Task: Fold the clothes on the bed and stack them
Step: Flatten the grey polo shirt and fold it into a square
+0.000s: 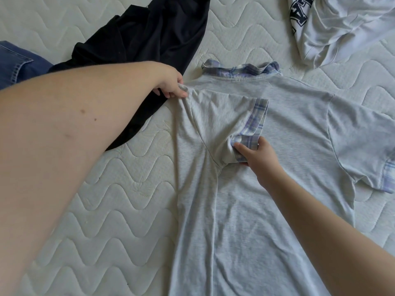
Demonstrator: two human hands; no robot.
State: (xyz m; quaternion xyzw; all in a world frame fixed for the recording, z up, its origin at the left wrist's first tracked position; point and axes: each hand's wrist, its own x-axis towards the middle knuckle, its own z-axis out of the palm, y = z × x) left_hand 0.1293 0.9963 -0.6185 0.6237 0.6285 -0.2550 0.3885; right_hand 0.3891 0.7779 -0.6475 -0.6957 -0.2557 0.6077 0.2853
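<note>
the light grey cotton polo shirt with plaid trim [288,129] lay flat on the white quilted mattress [119,189]; the left hand [171,85] pinched its shoulder, the right hand [256,157] pinched the folded-in sleeve cuff.

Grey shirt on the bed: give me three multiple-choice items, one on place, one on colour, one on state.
1. Where does the black garment lie relative to the grey shirt?
A. upper left B. lower right C. on top

2. What colour is the shirt's collar?
A. red B. purple-blue plaid C. black

3. Which sleeve is folded in over the shirt's body?
A. both B. neither C. the one the right hand pinches

Answers: 1 A, it sits beyond the left hand. 2 B, plaid matches the cuffs. 3 C, the other sleeve lies spread.
</note>
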